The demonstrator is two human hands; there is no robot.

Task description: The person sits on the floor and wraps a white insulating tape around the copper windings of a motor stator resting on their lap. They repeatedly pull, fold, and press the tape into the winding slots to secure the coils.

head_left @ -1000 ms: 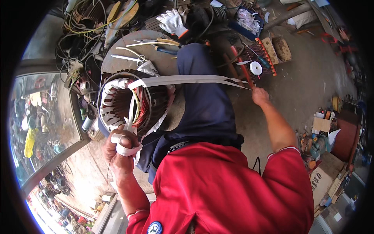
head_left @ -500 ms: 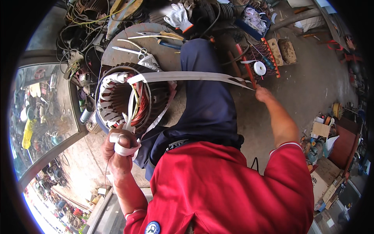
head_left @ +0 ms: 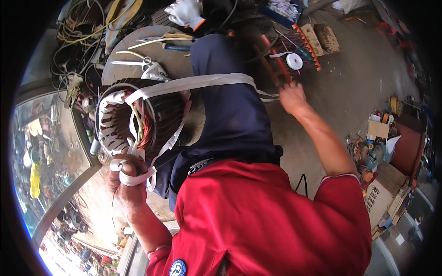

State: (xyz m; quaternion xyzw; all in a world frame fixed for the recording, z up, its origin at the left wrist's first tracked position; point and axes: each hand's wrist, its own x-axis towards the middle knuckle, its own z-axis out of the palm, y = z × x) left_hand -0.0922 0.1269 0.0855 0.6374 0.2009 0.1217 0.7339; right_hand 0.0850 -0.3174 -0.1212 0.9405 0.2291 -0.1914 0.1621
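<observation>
A finned motor stator (head_left: 168, 117) with white bindings and red and yellow wires stands at the left, beside my dark-trousered knee. Below it, my left hand (head_left: 125, 184) is closed on white tape (head_left: 193, 80), which is looped round the thumb and fingers. The tape stretches from the stator's rim across the leg toward my right hand (head_left: 297, 103). That hand is closed on the tape's far part, its fingertips beside a red bar (head_left: 271, 50); the exact grip is small and partly hidden. A white tape roll (head_left: 294, 61) lies just beyond.
Scissors (head_left: 147, 62) and hand tools lie on a round metal surface (head_left: 115, 48). Behind are cable coils (head_left: 85, 34) and a glove (head_left: 184, 11). Cardboard boxes (head_left: 382, 198) and clutter stand at right. A glass pane (head_left: 60, 156) borders the left.
My right hand has moved left and upward in the picture, and the stretched tape now sags at that end. The whole view has shifted, with the stator and left hand appearing further left.
</observation>
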